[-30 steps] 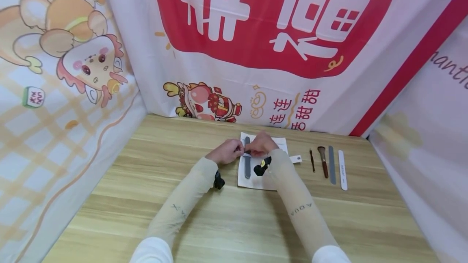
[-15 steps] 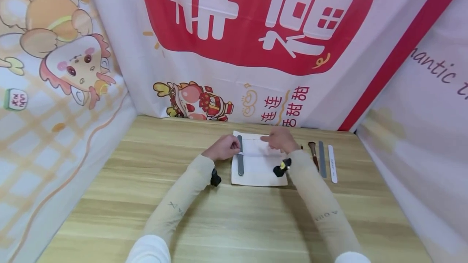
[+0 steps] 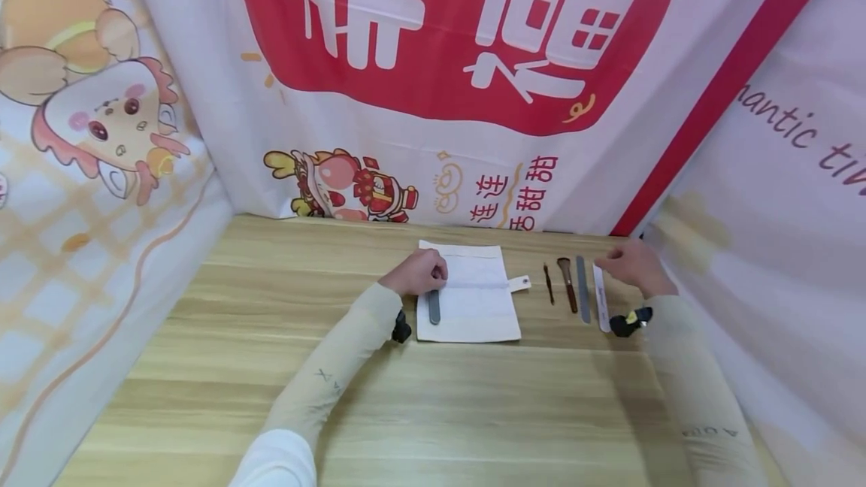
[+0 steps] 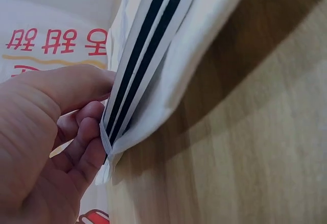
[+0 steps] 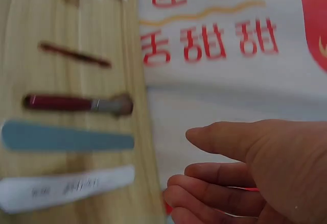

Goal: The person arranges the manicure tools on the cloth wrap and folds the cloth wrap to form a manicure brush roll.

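At the left edge of an unfolded white cloth pouch, my left hand pinches a grey nail file by its middle. The left wrist view gives an edge-on look: layered nail files with dark cores pass through a thin white loop, and the fingers are at that loop. My right hand is over the far end of a white nail file. In the right wrist view its fingers are loosely bent, thumb apart, with nothing between them.
Left of the white file lie a second grey nail file, a brush with a red-brown handle and a thin dark brown tool. The pouch's snap tab sticks out to the right. Printed cloth walls in the wooden table.
My right hand has left the pouch and crossed to the right, over the tools, to the white nail file. The left hand stays at the grey file; the view has shifted slightly.
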{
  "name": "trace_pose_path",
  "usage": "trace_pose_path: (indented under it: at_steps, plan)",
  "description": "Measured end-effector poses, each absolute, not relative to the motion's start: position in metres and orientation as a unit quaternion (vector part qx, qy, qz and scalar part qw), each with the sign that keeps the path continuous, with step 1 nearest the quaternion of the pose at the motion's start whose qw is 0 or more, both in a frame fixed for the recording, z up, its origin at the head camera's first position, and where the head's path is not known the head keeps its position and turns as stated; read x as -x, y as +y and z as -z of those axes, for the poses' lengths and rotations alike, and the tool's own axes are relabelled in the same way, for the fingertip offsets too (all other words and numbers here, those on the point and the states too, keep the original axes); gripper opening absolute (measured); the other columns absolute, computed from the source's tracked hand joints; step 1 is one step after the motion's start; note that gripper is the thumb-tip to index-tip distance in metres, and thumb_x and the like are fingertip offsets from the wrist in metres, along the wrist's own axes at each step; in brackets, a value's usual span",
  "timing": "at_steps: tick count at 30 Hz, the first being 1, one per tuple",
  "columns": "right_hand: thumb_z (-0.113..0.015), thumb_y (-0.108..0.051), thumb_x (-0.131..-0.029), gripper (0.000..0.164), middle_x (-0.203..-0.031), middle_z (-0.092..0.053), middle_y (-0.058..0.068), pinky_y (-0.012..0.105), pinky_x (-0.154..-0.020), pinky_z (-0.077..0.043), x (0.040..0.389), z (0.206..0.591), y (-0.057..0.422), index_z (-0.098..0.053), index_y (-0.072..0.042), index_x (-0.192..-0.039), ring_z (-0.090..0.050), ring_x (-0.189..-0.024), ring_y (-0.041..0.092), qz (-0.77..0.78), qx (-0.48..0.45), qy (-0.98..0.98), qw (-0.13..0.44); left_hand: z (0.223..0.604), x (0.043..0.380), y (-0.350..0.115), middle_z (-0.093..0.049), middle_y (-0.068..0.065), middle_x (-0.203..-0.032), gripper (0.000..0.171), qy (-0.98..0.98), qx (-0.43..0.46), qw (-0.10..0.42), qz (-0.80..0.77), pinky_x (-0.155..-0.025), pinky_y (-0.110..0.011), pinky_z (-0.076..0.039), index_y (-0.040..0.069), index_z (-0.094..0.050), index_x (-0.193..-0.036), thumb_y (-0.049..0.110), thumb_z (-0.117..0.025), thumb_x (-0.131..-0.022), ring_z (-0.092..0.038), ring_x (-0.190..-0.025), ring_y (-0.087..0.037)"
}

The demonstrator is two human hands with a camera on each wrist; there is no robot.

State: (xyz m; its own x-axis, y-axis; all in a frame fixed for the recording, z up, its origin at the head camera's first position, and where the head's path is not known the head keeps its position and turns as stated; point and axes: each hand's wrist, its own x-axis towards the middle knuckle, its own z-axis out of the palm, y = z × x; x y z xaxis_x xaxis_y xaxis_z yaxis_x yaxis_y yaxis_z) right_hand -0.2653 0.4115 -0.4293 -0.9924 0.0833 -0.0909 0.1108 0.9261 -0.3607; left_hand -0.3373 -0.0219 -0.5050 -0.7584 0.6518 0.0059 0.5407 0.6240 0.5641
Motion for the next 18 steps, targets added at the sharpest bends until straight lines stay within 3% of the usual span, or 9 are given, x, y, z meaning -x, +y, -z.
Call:
trace_pose_path:
  at_steps: [3, 7, 18]
  plan:
    - [-0.069, -0.033, -0.099, 0.038, -0.086, -0.073, 0.016, 0.032, -0.065, -0.050, 0.259, 0.444, 0.437, -0.076, 0.004, -0.095, -0.063, -0.082, 0.028, 0.185, -0.057, 0.980, 0.041, 0.506, 0.337, -0.023, -0.069, -0.002, -0.087, 0.009, 0.897, -0.329, 0.104, -0.275, -0.081, -0.030, -0.051, 0.010, -0.079, -0.090, 0.006, -0.073, -0.096, -0.059, -0.084, -0.016]
    - [-0.069, -0.033, -0.099, 0.041, -0.106, -0.075, 0.024, 0.035, -0.070, -0.054, 0.254, 0.468, 0.454, -0.075, 0.006, -0.110, -0.066, -0.093, 0.032, 0.213, -0.081, 0.971, 0.069, 0.507, 0.337, -0.025, -0.069, 0.000, -0.088, 0.010, 0.901, -0.327, 0.106, -0.267, -0.082, -0.030, -0.051, 0.011, -0.080, -0.090, 0.008, -0.073, -0.097, -0.059, -0.085, -0.015]
    - [-0.070, -0.034, -0.099, 0.041, -0.098, -0.077, 0.018, 0.032, -0.068, -0.049, 0.244, 0.494, 0.441, -0.077, 0.005, -0.107, -0.065, -0.094, 0.031, 0.238, -0.145, 0.958, 0.070, 0.508, 0.336, -0.022, -0.067, -0.003, -0.097, 0.009, 0.897, -0.334, 0.103, -0.271, -0.083, -0.030, -0.053, 0.010, -0.082, -0.093, 0.007, -0.074, -0.096, -0.059, -0.090, -0.015]
